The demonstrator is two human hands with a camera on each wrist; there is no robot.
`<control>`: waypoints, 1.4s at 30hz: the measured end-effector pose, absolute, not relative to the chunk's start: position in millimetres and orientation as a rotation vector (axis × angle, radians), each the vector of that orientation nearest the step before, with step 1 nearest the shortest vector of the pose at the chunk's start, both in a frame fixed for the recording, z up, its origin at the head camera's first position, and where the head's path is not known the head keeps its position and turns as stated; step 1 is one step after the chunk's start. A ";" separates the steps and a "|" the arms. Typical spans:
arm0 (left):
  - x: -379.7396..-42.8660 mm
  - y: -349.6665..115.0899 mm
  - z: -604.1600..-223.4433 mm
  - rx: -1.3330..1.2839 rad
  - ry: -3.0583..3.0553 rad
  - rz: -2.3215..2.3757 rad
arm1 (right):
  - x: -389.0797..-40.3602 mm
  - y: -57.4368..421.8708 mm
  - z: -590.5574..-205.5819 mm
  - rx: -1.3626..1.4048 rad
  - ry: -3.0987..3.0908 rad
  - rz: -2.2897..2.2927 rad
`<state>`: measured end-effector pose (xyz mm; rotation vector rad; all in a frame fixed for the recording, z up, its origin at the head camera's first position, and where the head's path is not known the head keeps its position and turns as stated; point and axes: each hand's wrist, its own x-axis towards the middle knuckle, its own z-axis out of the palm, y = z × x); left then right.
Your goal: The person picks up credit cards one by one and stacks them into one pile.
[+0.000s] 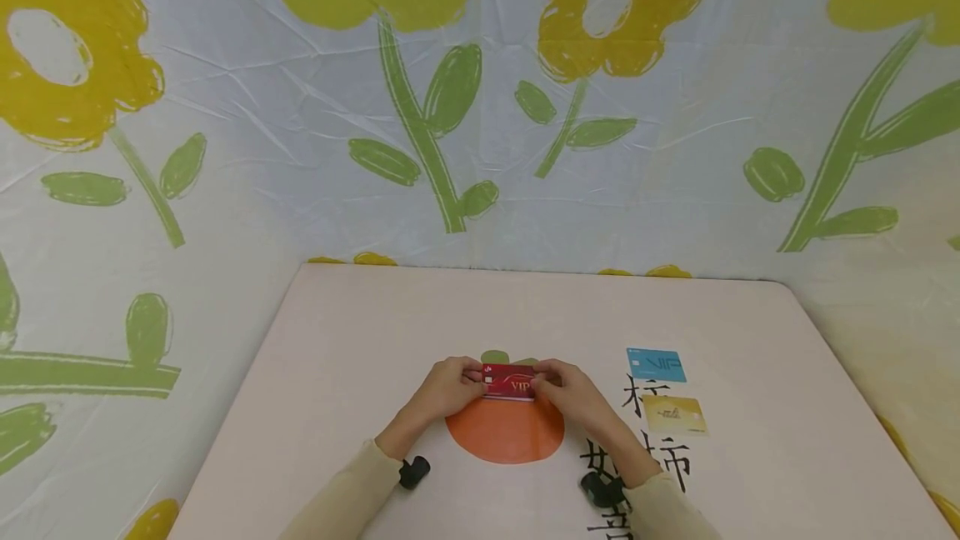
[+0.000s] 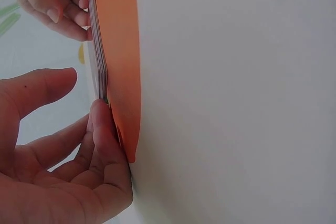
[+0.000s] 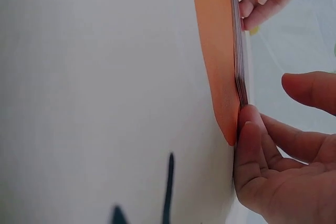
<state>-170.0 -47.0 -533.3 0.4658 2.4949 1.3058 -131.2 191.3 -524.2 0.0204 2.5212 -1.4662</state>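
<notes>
A stack of plastic cards, topped by a red VIP card (image 1: 506, 382), lies flat on the table over a printed orange fruit. Its layered long edge (image 2: 98, 51) shows side-on in the left wrist view. My left hand (image 1: 450, 387) touches the left end of the stack with its fingertips, while the thumb stands raised, apart from the cards. At the opposite end, my right hand (image 1: 567, 392) presses its fingertips to the stack, its thumb likewise lifted in the right wrist view. Between the hands, the stacked edges (image 3: 240, 51) look nearly even.
A blue VIP card (image 1: 656, 364) lies to the right on the table, with a gold card (image 1: 673, 415) just nearer to me. Black printed characters run beside them. A cloth with yellow flowers hangs behind the pale tabletop (image 1: 337, 323).
</notes>
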 end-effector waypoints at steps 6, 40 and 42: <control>-171.6 -46.6 -533.1 0.483 2.487 1.319 | -131.7 195.3 -524.5 0.025 2.517 -1.482; -183.9 58.3 -504.4 0.609 2.409 1.412 | -119.5 287.2 -496.8 0.133 2.674 -1.411; -185.7 72.5 -506.8 0.616 2.404 1.403 | -117.7 299.0 -496.7 0.141 2.677 -1.430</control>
